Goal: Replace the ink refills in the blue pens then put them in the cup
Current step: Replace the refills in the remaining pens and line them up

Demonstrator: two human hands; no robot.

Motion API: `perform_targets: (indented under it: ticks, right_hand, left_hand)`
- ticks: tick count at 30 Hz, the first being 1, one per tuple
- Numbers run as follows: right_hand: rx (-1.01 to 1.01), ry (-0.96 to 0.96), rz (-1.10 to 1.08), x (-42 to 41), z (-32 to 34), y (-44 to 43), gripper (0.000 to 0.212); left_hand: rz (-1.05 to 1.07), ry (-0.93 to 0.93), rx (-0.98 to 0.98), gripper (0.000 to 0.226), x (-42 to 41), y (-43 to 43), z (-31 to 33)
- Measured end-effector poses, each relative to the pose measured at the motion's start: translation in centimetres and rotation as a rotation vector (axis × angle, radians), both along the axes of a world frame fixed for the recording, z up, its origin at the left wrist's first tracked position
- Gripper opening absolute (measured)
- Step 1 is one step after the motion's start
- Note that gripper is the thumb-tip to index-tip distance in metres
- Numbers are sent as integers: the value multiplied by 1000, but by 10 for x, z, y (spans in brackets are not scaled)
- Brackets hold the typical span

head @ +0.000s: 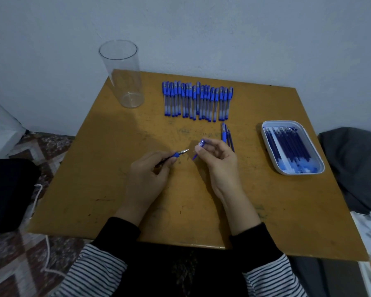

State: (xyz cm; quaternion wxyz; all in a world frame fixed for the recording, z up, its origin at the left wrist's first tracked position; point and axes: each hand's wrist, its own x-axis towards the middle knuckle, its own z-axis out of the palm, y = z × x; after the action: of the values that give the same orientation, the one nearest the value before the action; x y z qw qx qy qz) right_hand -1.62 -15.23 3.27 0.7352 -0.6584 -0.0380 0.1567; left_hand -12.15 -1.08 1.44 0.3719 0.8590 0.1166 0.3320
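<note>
Over the middle of the desk (107,189), the left hand (148,174) grips a pen's blue tip section (180,153), metal point aimed at the right hand (219,159), which pinches the pen barrel (200,145) in its fingertips. A row of blue pens (197,101) lies at the back. The clear cup (124,76) stands upright at the back left corner, and a white tray (266,144) of refills (287,146) sits on the right.

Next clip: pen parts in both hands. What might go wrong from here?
The small blue piece pinched by the right hand could slip and roll away. Loose refills beside that hand lie outside the tray, so used and fresh ones may get mixed. The tall cup near the table edge might tip.
</note>
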Motion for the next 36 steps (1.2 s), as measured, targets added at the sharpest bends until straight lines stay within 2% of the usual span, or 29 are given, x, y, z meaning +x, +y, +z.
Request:
perform_targets:
  ticks: [6,14,21,36]
  right_hand:
    - [64,-108,-81,-3,-9,6,17]
    - [153,-144,-85,-6,-13,8,16]
    - [114,-177,-18,-10,-15,12,20]
    - [62,-228,28,-10,-19,12,10]
  left_hand:
    - [-13,-28,22,14,3,1,-5]
    - [11,-9,37,15,2,0,-1]
    - [-21,-17,58,15,1,1,-1]
    - [-33,-19,49,13,1,2,-3]
